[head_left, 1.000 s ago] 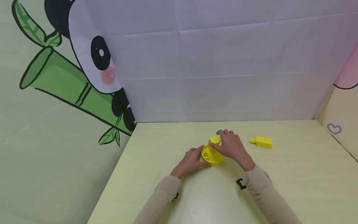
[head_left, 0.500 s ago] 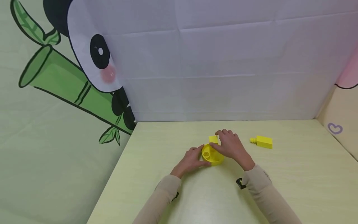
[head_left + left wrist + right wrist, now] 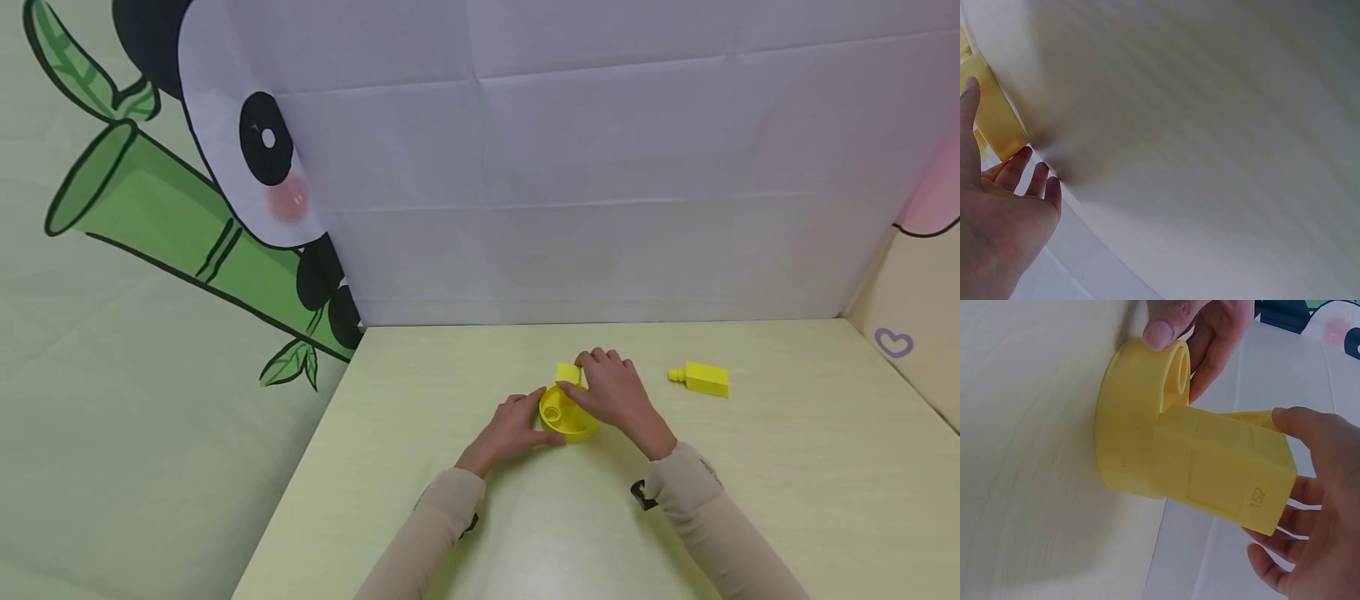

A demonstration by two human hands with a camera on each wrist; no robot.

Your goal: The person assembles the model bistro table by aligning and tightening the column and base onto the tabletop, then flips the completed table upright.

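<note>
You've got both arms stretched forward in beige sleeves (image 3: 431,527), elbows low, hands meeting near the far part of the pale wood-look tabletop (image 3: 810,475). Your left hand (image 3: 512,432) comes in from the side, thumb on the near wall and fingers round the far one: that grip holds the shallow round yellow plastic-looking dish (image 3: 579,436), which sits flat on the tabletop. Your right hand (image 3: 618,396) arches over from the other side, wrist bent inward, and its grip is narrow, thumb and fingers pinching the yellow rectangular plastic-looking block (image 3: 567,374). There it is, standing up from the dish at its far side, marked "152" in the right wrist view; its lower end is hidden, so you can't tell how deep it sits. Inside the dish, nearer your left hand, a small raised yellow ring (image 3: 552,414) shows.

And compare a second ago: the block has turned, its corner-on look now squarer to you. Your left hold hasn't budged, and the second yellow block with a ridged neck (image 3: 707,379) lies on its side, well apart to the right, just as before.
</note>
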